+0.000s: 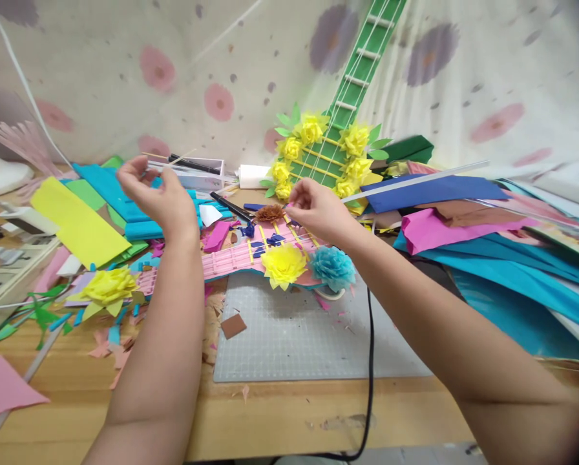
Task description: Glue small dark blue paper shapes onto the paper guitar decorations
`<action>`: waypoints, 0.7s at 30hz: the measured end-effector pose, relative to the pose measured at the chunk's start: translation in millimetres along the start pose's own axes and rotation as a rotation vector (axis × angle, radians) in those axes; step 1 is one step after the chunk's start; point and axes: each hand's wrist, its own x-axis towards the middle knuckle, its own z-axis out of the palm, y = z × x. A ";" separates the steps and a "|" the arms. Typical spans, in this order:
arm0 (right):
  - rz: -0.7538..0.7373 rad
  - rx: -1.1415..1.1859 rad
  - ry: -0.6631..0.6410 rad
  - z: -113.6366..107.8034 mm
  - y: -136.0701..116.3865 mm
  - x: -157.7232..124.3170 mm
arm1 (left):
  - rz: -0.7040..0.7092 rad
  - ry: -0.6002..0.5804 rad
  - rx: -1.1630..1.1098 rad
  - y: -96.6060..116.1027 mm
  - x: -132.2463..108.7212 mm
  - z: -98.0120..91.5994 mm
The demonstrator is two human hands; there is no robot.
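A pink paper guitar (236, 260) lies across the cutting mat (289, 342). It carries a yellow paper flower (284, 265), a blue paper flower (333, 268), a brown flower (271, 214) and, at its left end, another yellow flower (108, 287). My left hand (161, 197) is raised above the guitar's neck, fingers curled, with a thin pale stick (181, 158) at its fingertips. Over the guitar's body, beside the brown flower, my right hand (316, 208) is closed in a pinch. What it pinches is too small to tell; a speck of pink shows there.
Behind stands a green paper guitar (347, 97) ringed with yellow flowers. Crepe paper sheets (526, 258) pile up at the right; yellow paper (79, 223) and a power strip (8, 284) lie left. A black cable (371, 361) crosses the mat. Paper scraps (234, 326) are scattered about.
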 end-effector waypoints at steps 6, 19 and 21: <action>0.030 0.059 -0.184 -25.4 30.5 -33.7 | -0.059 -0.166 -0.014 19.8 -10.6 -0.1; 0.232 -0.182 -0.034 -82.5 88.7 -40.9 | 0.198 -1.450 0.353 22.5 -54.0 3.8; 0.195 -0.113 0.015 -75.1 93.4 -33.4 | 0.229 -1.470 0.393 22.6 -58.0 5.6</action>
